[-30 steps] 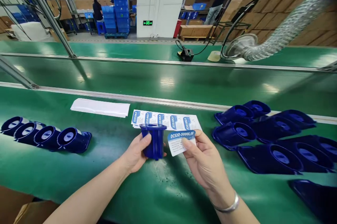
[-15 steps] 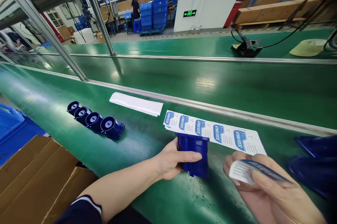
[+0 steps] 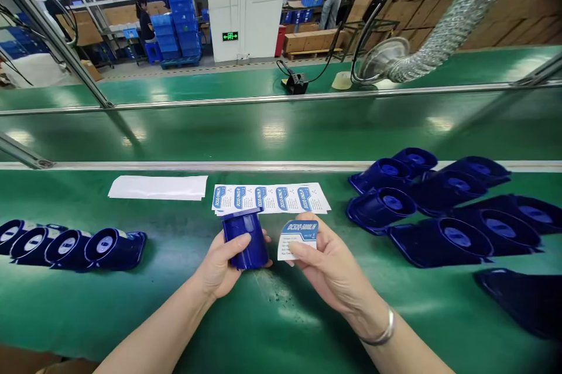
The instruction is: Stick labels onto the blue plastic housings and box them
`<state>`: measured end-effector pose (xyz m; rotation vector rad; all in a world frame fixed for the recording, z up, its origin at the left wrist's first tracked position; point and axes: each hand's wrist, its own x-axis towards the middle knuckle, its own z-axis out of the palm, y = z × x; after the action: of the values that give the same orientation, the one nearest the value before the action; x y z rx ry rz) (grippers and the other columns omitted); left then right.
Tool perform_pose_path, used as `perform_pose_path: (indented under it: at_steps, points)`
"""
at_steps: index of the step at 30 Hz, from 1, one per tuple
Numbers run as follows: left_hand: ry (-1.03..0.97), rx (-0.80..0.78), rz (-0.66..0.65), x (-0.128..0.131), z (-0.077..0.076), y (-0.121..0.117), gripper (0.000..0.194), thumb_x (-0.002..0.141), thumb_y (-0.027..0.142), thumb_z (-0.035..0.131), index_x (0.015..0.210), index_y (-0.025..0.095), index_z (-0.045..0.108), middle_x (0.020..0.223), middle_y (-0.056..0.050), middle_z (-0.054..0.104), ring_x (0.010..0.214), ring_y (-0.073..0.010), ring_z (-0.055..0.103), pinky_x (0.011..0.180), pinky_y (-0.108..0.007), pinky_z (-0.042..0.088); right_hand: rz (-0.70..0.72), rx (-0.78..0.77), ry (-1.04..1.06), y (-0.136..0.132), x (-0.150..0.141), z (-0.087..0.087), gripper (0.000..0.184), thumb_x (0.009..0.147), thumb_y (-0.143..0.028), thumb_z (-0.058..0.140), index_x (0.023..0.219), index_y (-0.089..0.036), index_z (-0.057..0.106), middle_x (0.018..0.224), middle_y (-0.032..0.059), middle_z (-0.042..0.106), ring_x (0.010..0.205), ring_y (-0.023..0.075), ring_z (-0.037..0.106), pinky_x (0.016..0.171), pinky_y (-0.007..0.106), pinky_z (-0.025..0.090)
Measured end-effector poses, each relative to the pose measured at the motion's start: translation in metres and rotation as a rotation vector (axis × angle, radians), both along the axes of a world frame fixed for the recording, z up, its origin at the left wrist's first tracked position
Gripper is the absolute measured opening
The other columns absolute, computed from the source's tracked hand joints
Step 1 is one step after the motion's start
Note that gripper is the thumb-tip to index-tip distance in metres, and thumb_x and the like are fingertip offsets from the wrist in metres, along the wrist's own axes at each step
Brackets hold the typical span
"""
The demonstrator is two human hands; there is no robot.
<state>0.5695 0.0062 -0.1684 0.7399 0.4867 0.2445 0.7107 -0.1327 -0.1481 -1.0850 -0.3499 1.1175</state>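
Observation:
My left hand (image 3: pixel 228 260) is wrapped round a dark blue plastic housing (image 3: pixel 250 242), a short cylinder with a flange at its top. Between the thumb and fingers of my right hand (image 3: pixel 322 257) is a blue and white printed label (image 3: pixel 298 238), held just right of the housing and apart from it. Behind both hands a sheet of labels (image 3: pixel 271 197) lies on the green work surface (image 3: pixel 281 327). A blank white strip of paper (image 3: pixel 158 187) lies to its left.
Several blue housings (image 3: pixel 108 248) lie in a row at the left. More blue housings (image 3: pixel 459 236) are grouped at the right. A metal rail (image 3: pixel 307 166) runs behind the labels. Beyond are a silver flexible duct (image 3: pixel 461 17) and people among shelves and blue crates (image 3: pixel 183 23).
My view has swung to the right, bringing the right-hand housings into sight. The label has come closer to the housing, and its printed face now shows upright. Both hands keep their hold.

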Motion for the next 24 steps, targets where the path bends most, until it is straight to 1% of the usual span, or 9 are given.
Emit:
perform_pose_path:
  at_steps: [2,4,7,10,12,14,19,21,24]
  points:
    - [0.016,0.013,0.004,-0.001,0.000,0.001,0.052,0.078,0.039,0.084,0.120,0.013,0.065,0.119,-0.016,0.069,0.113,-0.0330,0.065,0.086,-0.044,0.059,0.009,-0.005,-0.004,-0.001,0.000,0.000,0.063,0.065,-0.042,0.084,0.095,-0.017,0.036,0.075,-0.0060,0.055,0.061,-0.0025,0.053,0.060,0.012,0.046]
    - [0.039,0.024,0.012,-0.002,-0.001,0.003,0.056,0.078,0.040,0.083,0.124,0.014,0.063,0.120,-0.016,0.069,0.110,-0.0324,0.066,0.084,-0.041,0.058,0.023,-0.018,0.000,-0.001,0.000,0.001,0.061,0.065,-0.043,0.084,0.097,-0.015,0.040,0.076,-0.0044,0.056,0.063,-0.0024,0.053,0.061,0.012,0.046]
    - [0.052,0.031,-0.001,-0.003,0.000,0.002,0.055,0.083,0.043,0.079,0.127,0.015,0.060,0.121,-0.016,0.069,0.110,-0.0313,0.068,0.089,-0.041,0.057,0.047,-0.006,0.003,-0.002,-0.001,0.003,0.055,0.067,-0.042,0.082,0.088,-0.012,0.041,0.080,-0.0023,0.056,0.066,-0.0021,0.054,0.062,0.012,0.046]
    - [0.021,0.076,-0.011,-0.001,0.003,-0.001,0.056,0.081,0.036,0.082,0.128,0.017,0.057,0.125,-0.014,0.068,0.115,-0.0315,0.066,0.096,-0.044,0.055,0.089,0.068,-0.026,-0.001,-0.001,0.004,0.050,0.071,-0.036,0.079,0.080,-0.011,0.038,0.082,-0.0025,0.054,0.071,-0.0008,0.058,0.067,0.014,0.050]
    - [0.017,0.113,0.001,0.002,0.007,-0.003,0.060,0.079,0.031,0.084,0.130,0.018,0.055,0.129,-0.014,0.066,0.116,-0.0313,0.066,0.096,-0.044,0.056,0.112,0.104,-0.048,-0.001,-0.001,0.003,0.046,0.072,-0.032,0.078,0.078,-0.010,0.038,0.086,-0.0017,0.055,0.077,-0.0005,0.059,0.073,0.015,0.053]
    - [0.033,0.110,-0.001,0.004,0.010,-0.003,0.062,0.080,0.032,0.083,0.133,0.019,0.054,0.132,-0.014,0.064,0.115,-0.0317,0.066,0.094,-0.045,0.057,0.114,0.105,-0.062,-0.002,-0.002,0.002,0.045,0.073,-0.031,0.078,0.077,-0.009,0.039,0.090,-0.0007,0.055,0.080,-0.0008,0.059,0.075,0.015,0.054]
    - [0.118,0.080,-0.004,0.005,0.014,-0.003,0.064,0.080,0.045,0.082,0.131,0.013,0.058,0.125,-0.017,0.068,0.116,-0.0317,0.065,0.093,-0.040,0.056,0.062,-0.017,-0.033,-0.002,-0.006,0.002,0.050,0.069,-0.039,0.082,0.082,-0.011,0.042,0.085,-0.0015,0.054,0.078,-0.0027,0.055,0.068,0.009,0.045]
    - [0.126,0.089,0.003,0.004,0.014,-0.004,0.063,0.081,0.045,0.081,0.131,0.014,0.060,0.126,-0.015,0.068,0.118,-0.0298,0.064,0.095,-0.038,0.054,0.060,-0.067,-0.018,-0.003,-0.008,0.001,0.055,0.065,-0.042,0.084,0.086,-0.011,0.043,0.086,-0.0019,0.056,0.073,-0.0037,0.053,0.066,0.010,0.043]
    - [0.120,0.141,0.019,0.004,0.013,-0.006,0.059,0.082,0.044,0.081,0.131,0.016,0.061,0.125,-0.012,0.068,0.116,-0.0269,0.064,0.093,-0.034,0.053,0.070,-0.128,-0.042,-0.002,-0.011,-0.001,0.059,0.064,-0.047,0.085,0.089,-0.012,0.044,0.078,-0.0032,0.054,0.067,-0.0031,0.051,0.066,0.012,0.043]
